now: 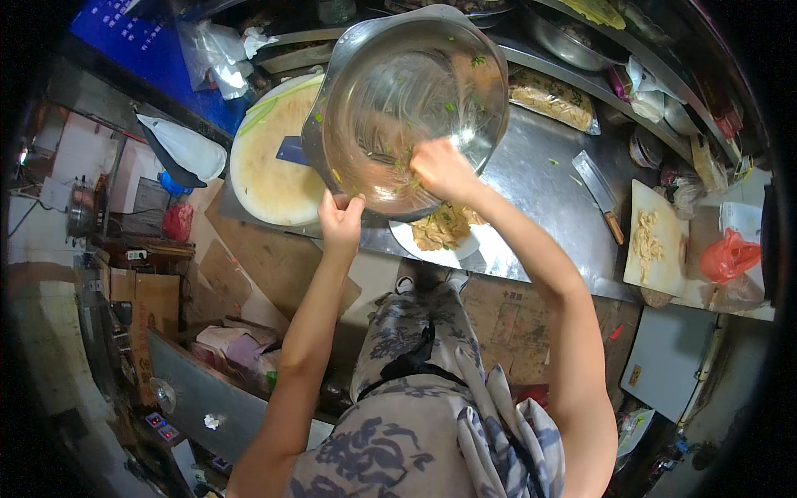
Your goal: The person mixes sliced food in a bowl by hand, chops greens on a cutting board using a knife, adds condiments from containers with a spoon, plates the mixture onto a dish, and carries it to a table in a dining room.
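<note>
My left hand (340,218) grips the near rim of a large stainless steel bowl (405,93), thumb over the edge. The bowl is tilted, its wet inside facing me, with green herb bits stuck to it. Inside its near wall, my right hand (445,167) is curled and slightly blurred; whether it holds anything is hidden. Below the bowl's near edge, a white plate (474,248) carries pale brown, sauced food slices (439,231) with green bits. The bowl covers the far part of this plate.
Left of the bowl lies a round chopping board (271,180) with green stalks (264,112) and a dark blue blade (291,151). On the steel counter (535,205) rests a cleaver (596,187). Further right are a rectangular board (672,249) with pale strips (647,236) and a red plastic bag (730,255).
</note>
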Action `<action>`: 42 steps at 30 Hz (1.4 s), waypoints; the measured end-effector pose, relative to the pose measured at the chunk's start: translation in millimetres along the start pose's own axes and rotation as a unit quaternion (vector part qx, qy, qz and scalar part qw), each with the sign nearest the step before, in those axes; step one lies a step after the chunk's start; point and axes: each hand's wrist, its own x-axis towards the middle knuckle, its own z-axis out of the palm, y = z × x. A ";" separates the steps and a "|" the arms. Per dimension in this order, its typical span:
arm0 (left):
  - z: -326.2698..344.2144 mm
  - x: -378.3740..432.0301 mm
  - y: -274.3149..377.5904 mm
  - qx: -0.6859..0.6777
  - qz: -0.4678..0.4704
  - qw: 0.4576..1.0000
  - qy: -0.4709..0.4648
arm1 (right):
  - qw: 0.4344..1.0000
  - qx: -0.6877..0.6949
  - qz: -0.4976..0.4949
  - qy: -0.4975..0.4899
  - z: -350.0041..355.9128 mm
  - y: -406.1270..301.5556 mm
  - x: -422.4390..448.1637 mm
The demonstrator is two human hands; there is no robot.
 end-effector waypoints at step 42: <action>63.4 0.0 -16.0 -0.020 0.073 0.996 0.045 | 0.584 0.654 0.378 0.297 30.8 -23.8 2.6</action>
